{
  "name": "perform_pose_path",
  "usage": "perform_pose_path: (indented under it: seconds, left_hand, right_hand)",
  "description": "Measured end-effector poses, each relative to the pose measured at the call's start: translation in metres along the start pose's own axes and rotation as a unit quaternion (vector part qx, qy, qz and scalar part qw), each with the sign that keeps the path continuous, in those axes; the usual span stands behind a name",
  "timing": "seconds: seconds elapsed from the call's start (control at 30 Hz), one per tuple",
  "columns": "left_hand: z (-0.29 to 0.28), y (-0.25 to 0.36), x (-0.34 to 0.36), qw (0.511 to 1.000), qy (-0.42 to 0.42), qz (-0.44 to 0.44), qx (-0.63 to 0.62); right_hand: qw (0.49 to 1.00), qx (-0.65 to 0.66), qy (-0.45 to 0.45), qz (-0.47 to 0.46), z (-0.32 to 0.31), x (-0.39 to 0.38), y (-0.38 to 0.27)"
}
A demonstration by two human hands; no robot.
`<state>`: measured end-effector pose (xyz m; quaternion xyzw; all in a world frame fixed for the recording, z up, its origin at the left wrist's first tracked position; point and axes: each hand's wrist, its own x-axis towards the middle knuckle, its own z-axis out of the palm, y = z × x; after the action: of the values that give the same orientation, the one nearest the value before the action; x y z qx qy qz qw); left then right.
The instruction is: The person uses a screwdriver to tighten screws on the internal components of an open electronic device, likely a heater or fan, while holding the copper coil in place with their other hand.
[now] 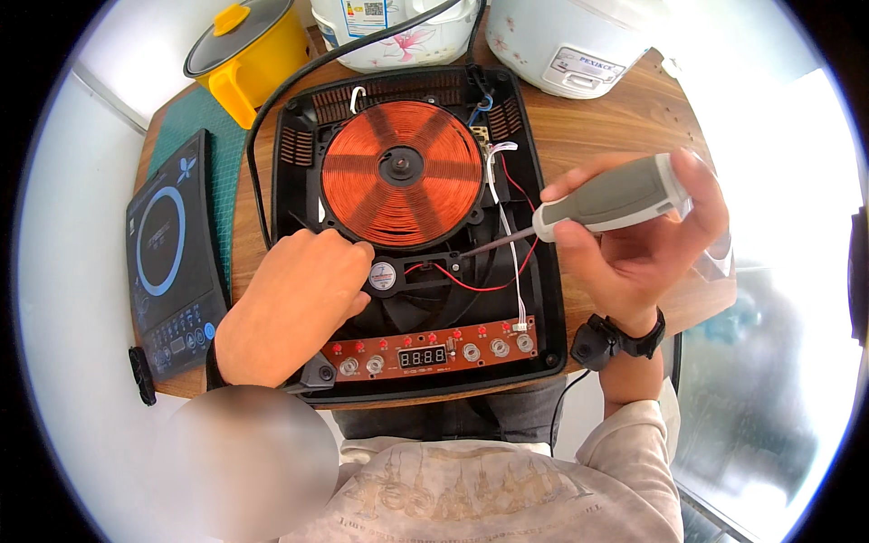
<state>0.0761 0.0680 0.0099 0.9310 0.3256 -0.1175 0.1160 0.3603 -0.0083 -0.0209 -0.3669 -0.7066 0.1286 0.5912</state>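
My right hand [634, 235] grips a grey screwdriver [606, 195], its shaft angled down-left to a screw area on the black fan frame [436, 258] of an opened induction cooker [539, 344]. My left hand [299, 299] is curled at the fan's left side, beside a round silver label [382, 275]; what its fingertips hold is hidden. Above the fan lies a copper coil [371, 172]. A brown display board [425, 339] runs along the front of the casing, with red and white wires [507, 226] at the right.
A wooden table [701, 281] bears a detached black glass panel [172, 262] and a green mat [167, 122] at left. Along the back stand a yellow pot [235, 63] and two white appliances [389, 36] [552, 50]. A black cable [258, 145] arches over the casing's left side.
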Motion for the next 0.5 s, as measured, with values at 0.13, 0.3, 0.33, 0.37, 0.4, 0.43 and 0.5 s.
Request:
perform_pose_path:
  seconds: [0.13, 0.3, 0.33, 0.37, 0.4, 0.43, 0.5]
  left_hand:
    - [-0.002, 0.0019, 0.0013, 1.0, -0.018, -0.011, 0.001]
    - [-0.0024, 0.0027, 0.0004, 1.0, -0.012, -0.011, 0.004]
    - [-0.0019, 0.0025, 0.001, 1.0, -0.015, -0.011, 0.001]
    - [-0.0017, 0.0019, 0.0016, 1.0, -0.018, -0.012, -0.001]
    - [-0.0017, 0.0015, 0.0019, 1.0, -0.022, -0.014, -0.003]
    - [-0.0023, 0.0014, 0.0017, 1.0, -0.02, -0.012, -0.003]
    - [-0.0022, 0.0016, 0.0013, 1.0, -0.016, -0.009, -0.003]
  right_hand:
    - [0.998, 0.041, -0.01, -0.056, 0.0048, 0.0025, 0.0048]
    - [0.997, 0.056, -0.016, -0.057, 0.0052, 0.003, 0.0066]
    - [0.997, 0.059, -0.016, -0.056, 0.0052, 0.0027, 0.0065]
    - [0.996, 0.059, -0.019, -0.057, 0.0053, 0.0027, 0.0062]
    - [0.996, 0.061, -0.022, -0.056, 0.0053, 0.0029, 0.0061]
    - [0.996, 0.062, -0.025, -0.056, 0.0053, 0.0032, 0.006]
    - [0.996, 0.066, -0.027, -0.053, 0.0054, 0.0028, 0.0065]
